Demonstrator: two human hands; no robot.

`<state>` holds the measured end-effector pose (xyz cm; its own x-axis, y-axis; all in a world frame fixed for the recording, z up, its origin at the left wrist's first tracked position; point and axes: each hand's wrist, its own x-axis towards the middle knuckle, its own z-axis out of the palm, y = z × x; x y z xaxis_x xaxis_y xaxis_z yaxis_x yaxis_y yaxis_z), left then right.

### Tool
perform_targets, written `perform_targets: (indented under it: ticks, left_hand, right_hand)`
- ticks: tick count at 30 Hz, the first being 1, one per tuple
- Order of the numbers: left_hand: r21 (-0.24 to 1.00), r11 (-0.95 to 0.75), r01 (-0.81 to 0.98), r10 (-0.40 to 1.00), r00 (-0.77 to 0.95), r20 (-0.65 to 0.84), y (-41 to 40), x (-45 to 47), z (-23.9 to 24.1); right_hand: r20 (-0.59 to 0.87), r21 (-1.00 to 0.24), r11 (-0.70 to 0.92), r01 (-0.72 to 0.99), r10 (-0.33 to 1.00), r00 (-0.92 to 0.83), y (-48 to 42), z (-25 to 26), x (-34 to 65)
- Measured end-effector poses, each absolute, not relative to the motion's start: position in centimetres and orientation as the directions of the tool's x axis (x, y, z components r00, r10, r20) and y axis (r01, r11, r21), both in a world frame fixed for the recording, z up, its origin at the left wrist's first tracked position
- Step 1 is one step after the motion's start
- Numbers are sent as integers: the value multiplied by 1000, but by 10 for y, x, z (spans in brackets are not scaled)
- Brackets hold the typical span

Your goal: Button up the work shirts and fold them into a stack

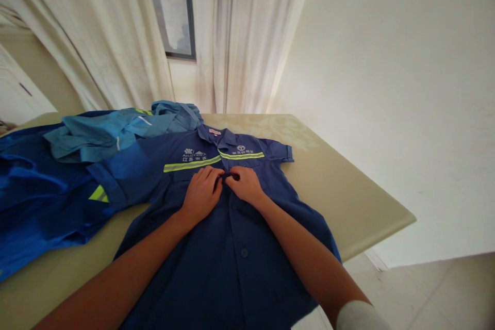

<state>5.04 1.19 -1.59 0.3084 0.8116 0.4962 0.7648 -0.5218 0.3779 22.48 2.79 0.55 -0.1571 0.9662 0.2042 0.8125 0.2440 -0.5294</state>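
Navy shirt (216,258) lies front-up on the bench (348,185), from centre to lower middle of the frame; left hand (203,188) and right hand (245,184) pinch its placket (236,232), close together.

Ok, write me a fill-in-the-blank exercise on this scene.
The left hand and right hand pinch a shirt whose main colour is ____.
Its sleeves are ____, not long.
The collar points ____ from the hands, not toward them.
The paler blue clothing lies on the picture's ____ side.
Missing words: blue; short; away; left.
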Motion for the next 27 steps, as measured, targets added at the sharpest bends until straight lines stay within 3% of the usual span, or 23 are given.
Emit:
perform_targets:
  ticks: [4, 11, 20, 27]
  left_hand:
    - [395, -554, 733, 792, 319, 520, 12, 49, -15]
    - [408, -592, 695, 769, 336, 544, 15, 47, -17]
    - [404, -611, 681, 756, 348, 555, 14, 47, -17]
    - [514, -582, 630, 793, 298, 531, 16, 48, -18]
  right_hand:
    - [241, -497, 269, 825, 956, -166, 25, 4, 223]
    - [163, -541, 231, 809, 972, -169, 26, 3, 226]
    - [227, -477, 297, 827, 951, -210, 25, 6, 225]
    - [249, -394, 288, 873, 948, -200, 21, 9, 220]
